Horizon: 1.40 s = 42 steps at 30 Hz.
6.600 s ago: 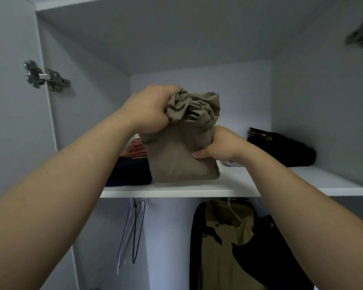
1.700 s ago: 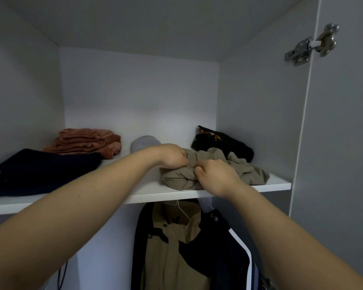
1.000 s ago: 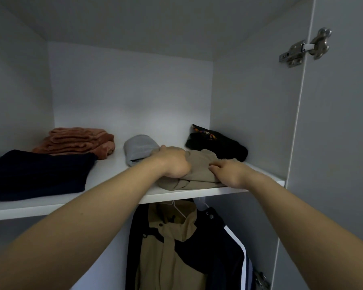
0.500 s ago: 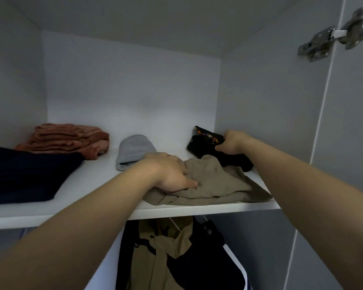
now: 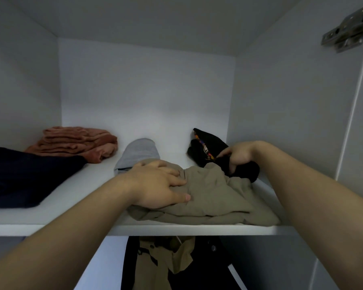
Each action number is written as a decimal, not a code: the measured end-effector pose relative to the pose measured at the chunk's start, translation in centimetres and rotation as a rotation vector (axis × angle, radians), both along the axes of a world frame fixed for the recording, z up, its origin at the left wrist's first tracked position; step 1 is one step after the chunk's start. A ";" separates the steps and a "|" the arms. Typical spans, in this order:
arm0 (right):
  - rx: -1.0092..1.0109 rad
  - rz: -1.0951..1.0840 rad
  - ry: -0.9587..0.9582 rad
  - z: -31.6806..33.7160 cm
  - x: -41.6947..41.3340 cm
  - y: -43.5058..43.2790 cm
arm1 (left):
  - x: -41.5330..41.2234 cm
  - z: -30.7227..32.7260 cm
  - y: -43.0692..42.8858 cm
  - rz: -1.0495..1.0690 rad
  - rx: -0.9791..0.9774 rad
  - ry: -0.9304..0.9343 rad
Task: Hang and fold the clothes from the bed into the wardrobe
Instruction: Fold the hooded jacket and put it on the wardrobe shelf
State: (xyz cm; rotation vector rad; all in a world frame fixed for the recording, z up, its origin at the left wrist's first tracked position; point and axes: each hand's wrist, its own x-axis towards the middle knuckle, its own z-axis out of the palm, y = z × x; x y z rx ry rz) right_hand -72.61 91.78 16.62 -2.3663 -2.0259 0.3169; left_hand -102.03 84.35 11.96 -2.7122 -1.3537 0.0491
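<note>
The khaki garment [image 5: 214, 197] lies crumpled at the front right of the wardrobe shelf [image 5: 76, 206]. The left hand [image 5: 157, 185] presses it down with fingers extended. The right hand [image 5: 239, 155] grips the black garment [image 5: 205, 147] just behind, fingers curled round it.

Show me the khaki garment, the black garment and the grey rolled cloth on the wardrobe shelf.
khaki garment [image 5: 215, 198]: head view, on its flat middle panel.
black garment [image 5: 246, 173]: head view, on its lower right end.
grey rolled cloth [image 5: 139, 152]: head view, on its rounded upper part.
</note>
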 end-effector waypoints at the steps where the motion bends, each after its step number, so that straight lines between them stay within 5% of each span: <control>1: 0.022 -0.003 0.054 0.0 -0.1 -0.1 | 0.0 0.0 0.1 0.002 0.006 -0.002; 6: 0.160 -0.104 0.157 0.9 -2.4 1.1 | -0.1 0.0 0.2 0.004 0.018 -0.009; 12: 0.167 -0.075 -0.306 -1.7 -4.0 2.7 | 0.0 -0.4 0.2 0.014 0.019 -0.012; 18: 0.120 0.041 -0.217 -0.7 -2.5 2.6 | -0.1 -0.1 -0.1 0.013 0.017 -0.011; 23: 0.090 0.046 -0.431 0.0 -3.7 3.6 | 0.3 -0.2 0.2 0.015 0.014 -0.014; 27: 0.128 0.037 -0.322 -0.1 -6.3 5.3 | 0.6 -0.2 0.5 0.025 0.019 -0.010; 32: 0.175 0.108 -0.565 -2.3 -6.8 8.0 | 0.5 -0.2 0.3 0.024 0.024 -0.015; 42: 0.238 0.177 -0.581 -2.7 -4.2 13.5 | 0.2 -0.7 1.0 0.020 0.014 -0.092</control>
